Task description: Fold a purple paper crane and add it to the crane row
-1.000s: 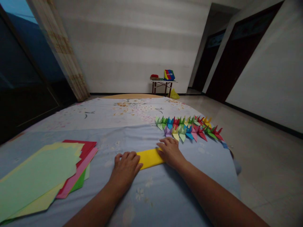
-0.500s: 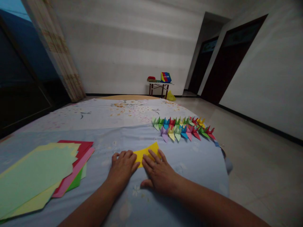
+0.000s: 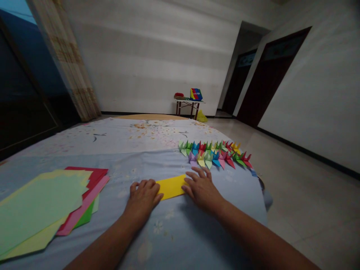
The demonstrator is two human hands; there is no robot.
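A folded yellow paper [image 3: 170, 186] lies flat on the blue sheet [image 3: 180, 232] in front of me. My left hand [image 3: 143, 197] rests on its left end, fingers bent and pressing down. My right hand [image 3: 200, 187] lies on its right end with fingers stretched flat and spread. Just beyond my right hand stands a double row of several small folded paper cranes [image 3: 214, 154] in many colours.
A fanned stack of coloured paper sheets [image 3: 47, 206] lies at the near left. The bed's right edge drops to a tiled floor [image 3: 303, 187]. A small table with bright items [image 3: 189, 99] stands by the far wall. Dark doorways are on the right.
My right hand has slid from the middle of the yellow paper out to its right end, flattening it into a strip. My left hand stayed on the left end.
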